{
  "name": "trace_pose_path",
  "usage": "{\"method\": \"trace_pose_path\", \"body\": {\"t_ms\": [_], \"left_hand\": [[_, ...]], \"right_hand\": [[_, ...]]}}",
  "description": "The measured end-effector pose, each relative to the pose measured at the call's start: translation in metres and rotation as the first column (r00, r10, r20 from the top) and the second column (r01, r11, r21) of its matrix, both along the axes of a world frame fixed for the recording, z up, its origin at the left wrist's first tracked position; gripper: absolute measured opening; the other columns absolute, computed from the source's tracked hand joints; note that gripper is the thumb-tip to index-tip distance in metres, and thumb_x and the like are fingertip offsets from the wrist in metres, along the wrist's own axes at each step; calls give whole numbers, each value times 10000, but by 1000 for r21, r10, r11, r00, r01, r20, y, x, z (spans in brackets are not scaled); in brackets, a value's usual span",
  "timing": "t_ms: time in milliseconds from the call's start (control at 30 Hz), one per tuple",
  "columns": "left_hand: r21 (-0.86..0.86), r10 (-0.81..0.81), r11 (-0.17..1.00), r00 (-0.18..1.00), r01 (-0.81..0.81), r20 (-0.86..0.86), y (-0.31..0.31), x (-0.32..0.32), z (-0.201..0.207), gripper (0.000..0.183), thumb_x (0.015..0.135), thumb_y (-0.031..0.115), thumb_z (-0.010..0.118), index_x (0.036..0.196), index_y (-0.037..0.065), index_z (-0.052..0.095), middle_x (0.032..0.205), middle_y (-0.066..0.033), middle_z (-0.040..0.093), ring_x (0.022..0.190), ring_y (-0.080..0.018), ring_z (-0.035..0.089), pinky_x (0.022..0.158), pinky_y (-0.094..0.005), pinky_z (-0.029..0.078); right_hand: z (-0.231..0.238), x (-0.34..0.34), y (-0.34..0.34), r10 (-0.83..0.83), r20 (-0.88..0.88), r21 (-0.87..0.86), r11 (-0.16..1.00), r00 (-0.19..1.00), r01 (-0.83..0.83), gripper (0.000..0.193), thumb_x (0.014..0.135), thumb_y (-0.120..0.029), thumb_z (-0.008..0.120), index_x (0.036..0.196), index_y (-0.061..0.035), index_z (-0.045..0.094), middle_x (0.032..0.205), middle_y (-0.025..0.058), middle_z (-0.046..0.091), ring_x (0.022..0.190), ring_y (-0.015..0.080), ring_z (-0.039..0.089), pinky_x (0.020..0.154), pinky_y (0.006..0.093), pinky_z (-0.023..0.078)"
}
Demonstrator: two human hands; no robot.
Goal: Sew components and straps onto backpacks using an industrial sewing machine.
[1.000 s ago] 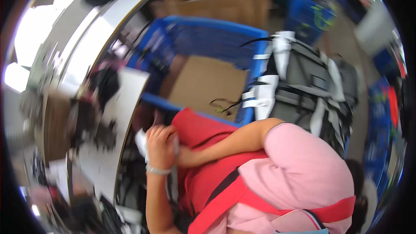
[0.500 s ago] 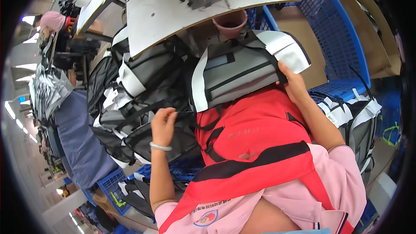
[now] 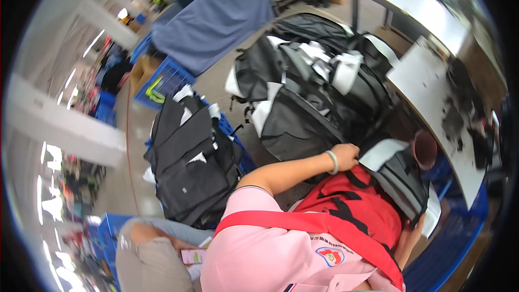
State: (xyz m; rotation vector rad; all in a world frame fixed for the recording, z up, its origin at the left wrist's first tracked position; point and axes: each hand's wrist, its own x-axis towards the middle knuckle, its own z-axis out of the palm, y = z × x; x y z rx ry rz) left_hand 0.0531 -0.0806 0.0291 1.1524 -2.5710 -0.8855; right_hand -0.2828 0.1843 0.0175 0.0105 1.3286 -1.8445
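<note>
A grey and black bag [image 3: 401,176] with white end pieces lies across my lap, on the red apron [image 3: 346,205]. My left hand [image 3: 346,157], a pale bracelet on its wrist, is at the bag's near-left white end. Its fingers are curled together, and whatever they pinch is too small to make out. At the bag's other end, my right hand [image 3: 415,232] grips the edge beside a white flap; most of its fingers are hidden.
Piled grey and black bags [image 3: 303,113] lie ahead on the left. Black bags [image 3: 194,162] fill a blue crate nearer. A white worktable [image 3: 427,92] and pink bucket [image 3: 424,150] stand right, near a blue crate [image 3: 459,249]. Someone in beige trousers [image 3: 146,259] sits left with a phone [image 3: 193,256].
The view has swung to the left, bringing the seated person and black bags into sight. My hands stay at opposite ends of the bag on my lap.
</note>
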Motion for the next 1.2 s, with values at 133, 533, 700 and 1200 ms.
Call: {"method": "trace_pose_path", "body": {"t_ms": [133, 533, 700, 1200], "left_hand": [[-13, 132, 991, 989, -133, -60, 14, -10, -17, 217, 818, 168, 618, 981, 28, 643, 1090, -182, 564, 1025, -350, 575, 887, -418, 470], [35, 109, 994, 983, -105, -150, -21, -8, -10, 171, 635, 234, 680, 693, 78, 646, 727, -116, 633, 859, -296, 612, 844, -395, 399], [0, 3, 1000, 955, -4, -297, -25, -13, 34, 227, 642, 262, 695, 741, 62, 650, 738, -104, 646, 779, -276, 613, 892, -373, 360], [471, -452, 360, 592, 806, -668, 94, -126, 227, 414, 781, 340, 718, 822, -61, 623, 718, -159, 645, 685, -173, 599, 638, -344, 481]], "right_hand": [[23, -14, -25, 91, 7, -18, 996, 996, -91, 359, 941, -341, 623, 1194, -87, 595, 1058, 9, 628, 874, 103, 589, 604, 228, 443], [49, -38, -40, 170, -184, -23, 984, 968, -177, 374, 930, -337, 642, 1188, -72, 587, 1095, 17, 626, 917, 86, 587, 640, 204, 449], [4, -78, 10, 136, -104, 513, 856, 985, -64, 439, 946, -224, 612, 1326, -39, 493, 1237, 77, 585, 1035, 184, 601, 757, 260, 492], [313, 55, -100, 39, -834, 402, 726, -551, -557, 378, 847, -447, 630, 700, -99, 630, 663, 29, 568, 716, 238, 565, 802, 404, 384]]}}
